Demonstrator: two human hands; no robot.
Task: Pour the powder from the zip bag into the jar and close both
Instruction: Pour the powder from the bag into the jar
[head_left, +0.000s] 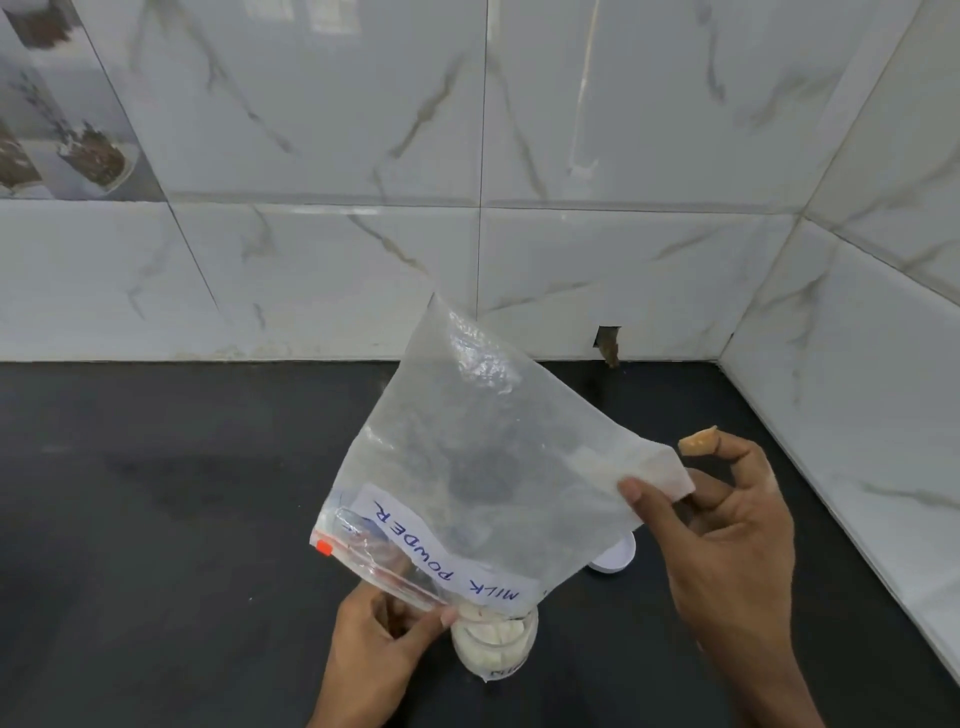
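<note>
Zip bag (467, 467) is held inverted, mouth over the jar (496, 649) at 6 o'clock. Mouth is pinched by left hand (379, 654), bottom corner at 3 o'clock by right hand (727, 530), thumb & fingers. Corner should be raised & tapped, mouth kept w/in rim. Bag looks clear, crinkled, nearly empty, labelled MILK POWDER.

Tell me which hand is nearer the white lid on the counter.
Right. The right hand pinches the zip bag beside the white lid; the left hand is farther off, at the jar.
</note>
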